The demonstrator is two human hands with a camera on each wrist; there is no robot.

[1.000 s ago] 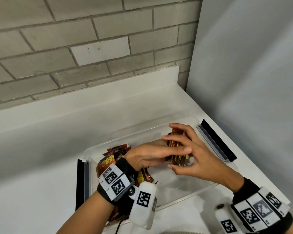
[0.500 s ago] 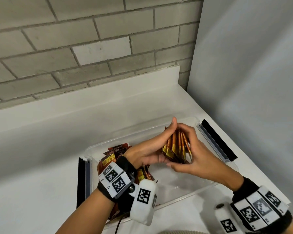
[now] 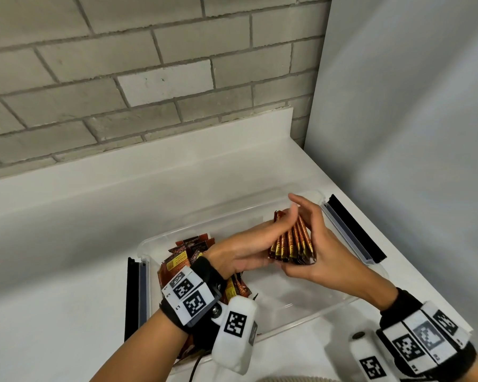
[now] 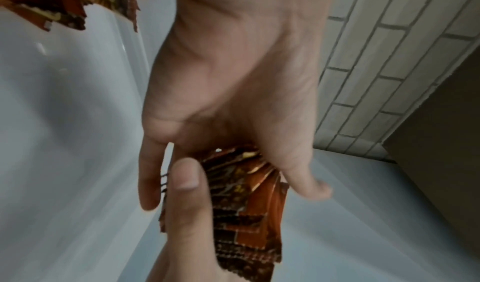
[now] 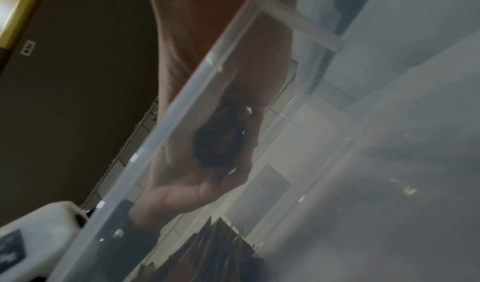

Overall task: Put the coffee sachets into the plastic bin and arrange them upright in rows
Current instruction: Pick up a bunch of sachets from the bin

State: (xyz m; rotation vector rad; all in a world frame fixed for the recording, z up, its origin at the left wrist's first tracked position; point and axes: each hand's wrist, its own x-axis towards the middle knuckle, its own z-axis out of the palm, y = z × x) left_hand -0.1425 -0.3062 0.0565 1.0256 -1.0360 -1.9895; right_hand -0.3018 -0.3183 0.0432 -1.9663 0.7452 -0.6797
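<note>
A plain utility or pantry-style corner, apparently indoors. A smooth white countertop [image 3: 66,271] with a raised white backsplash [image 3: 138,161] meets a grey painted brick wall [image 3: 149,64] and a flat pale grey side panel [image 3: 411,133].

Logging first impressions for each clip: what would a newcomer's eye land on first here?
First, the fanned bundle of coffee sachets held between the left hand and right hand above the clear plastic bin. Next, the loose heap of sachets at the bin's left end. Behind stands a grey brick wall.
</note>
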